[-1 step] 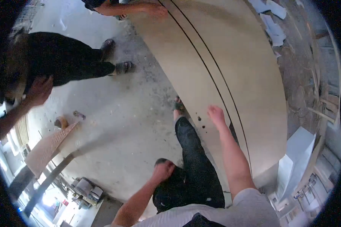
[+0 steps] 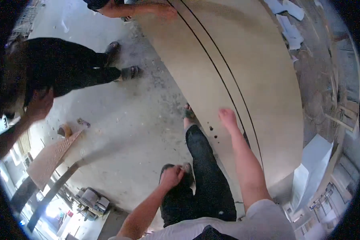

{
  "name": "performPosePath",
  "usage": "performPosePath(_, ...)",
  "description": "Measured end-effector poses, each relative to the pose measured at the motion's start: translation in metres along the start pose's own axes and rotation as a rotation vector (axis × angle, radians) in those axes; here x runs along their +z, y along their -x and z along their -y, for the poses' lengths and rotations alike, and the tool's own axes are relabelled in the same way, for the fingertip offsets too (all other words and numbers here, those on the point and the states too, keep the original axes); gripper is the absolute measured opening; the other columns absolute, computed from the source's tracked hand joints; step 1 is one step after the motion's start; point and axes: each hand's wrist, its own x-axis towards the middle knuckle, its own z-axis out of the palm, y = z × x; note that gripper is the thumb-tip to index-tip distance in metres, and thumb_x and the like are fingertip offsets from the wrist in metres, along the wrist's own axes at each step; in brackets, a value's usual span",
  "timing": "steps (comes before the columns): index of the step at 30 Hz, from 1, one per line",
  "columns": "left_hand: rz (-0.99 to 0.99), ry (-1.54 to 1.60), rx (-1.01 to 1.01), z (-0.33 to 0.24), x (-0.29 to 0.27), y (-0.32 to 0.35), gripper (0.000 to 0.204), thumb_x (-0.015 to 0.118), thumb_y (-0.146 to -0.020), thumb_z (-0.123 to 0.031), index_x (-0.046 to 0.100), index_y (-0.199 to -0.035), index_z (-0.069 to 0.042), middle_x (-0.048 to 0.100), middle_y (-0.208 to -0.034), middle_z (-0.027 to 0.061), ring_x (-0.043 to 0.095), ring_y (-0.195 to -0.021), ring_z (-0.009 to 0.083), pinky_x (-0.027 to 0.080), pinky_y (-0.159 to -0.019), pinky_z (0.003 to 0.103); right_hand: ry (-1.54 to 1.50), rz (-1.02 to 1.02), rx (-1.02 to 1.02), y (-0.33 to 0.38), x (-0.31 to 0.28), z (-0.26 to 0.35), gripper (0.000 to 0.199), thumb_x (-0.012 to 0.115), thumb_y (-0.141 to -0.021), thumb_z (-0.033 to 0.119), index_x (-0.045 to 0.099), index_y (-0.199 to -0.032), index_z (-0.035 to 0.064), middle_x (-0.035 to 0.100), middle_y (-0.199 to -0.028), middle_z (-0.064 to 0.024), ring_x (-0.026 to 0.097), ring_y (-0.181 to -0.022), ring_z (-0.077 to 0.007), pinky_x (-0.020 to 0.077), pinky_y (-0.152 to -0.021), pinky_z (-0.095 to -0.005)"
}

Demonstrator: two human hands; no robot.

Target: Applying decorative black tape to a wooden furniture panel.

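Note:
My right hand is closed, knuckles up, over a large tan board. Two thin black strips or lines run lengthwise along the board and pass just right of this hand. Whether the hand touches the board, or has anything in it, cannot be made out. My left hand is closed in front of my left thigh, fingers curled and thumb against them; its contents are hidden. At the board's far end rests another person's hand, close to the strips. Small dark spots or bits mark the board's near left edge.
A co-worker in dark trousers stands at the left. A ridged tan panel, a roll of tape and a machine are at the lower left. White sheets lie beyond the board's right edge, a pale box-like piece nearer.
My left hand has risen slightly and my left leg has shifted, so my left foot now shows. My right hand has moved very little. The co-worker at the left has shifted slightly.

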Motion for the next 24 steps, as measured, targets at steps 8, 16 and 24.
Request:
performPosePath(8,-0.009,0.271,0.253,-0.119,-0.132,-0.206,0.030,0.063,-0.092,-0.027,0.066,-0.110,-0.004,0.070,-0.102,0.0192,0.065,-0.095,0.0405,0.052,-0.084,0.049,0.539,-0.501,-0.393,-0.186,-0.013,0.134,0.059,0.057,-0.096,0.031,0.040,-0.148,0.0067,0.040,-0.152,-0.0209,0.038,-0.140,-0.0385,0.0328,-0.114,-0.0499)
performPosePath(16,0.286,-0.067,0.405,-0.130,-0.156,-0.363,0.039,0.063,-0.091,-0.033,0.063,-0.118,-0.006,0.070,-0.103,0.0195,0.066,-0.094,0.0410,0.052,-0.085,0.050,0.693,-0.602,-0.247,-0.288,0.002,0.152,0.069,0.052,-0.098,0.037,0.029,-0.152,0.0006,0.025,-0.158,-0.0240,0.020,-0.148,-0.0403,0.0146,-0.120,-0.0551)
performPosePath(24,0.310,0.090,0.358,-0.145,-0.193,-0.427,0.040,0.060,-0.091,-0.032,0.062,-0.115,-0.001,0.069,-0.104,0.0192,0.066,-0.097,0.0368,0.053,-0.085,0.047,0.676,-0.650,-0.374,-0.437,0.028,0.284,0.072,0.054,-0.094,0.046,0.038,-0.145,-0.0014,0.030,-0.156,-0.0229,0.021,-0.147,-0.0383,0.0132,-0.119,-0.0568)
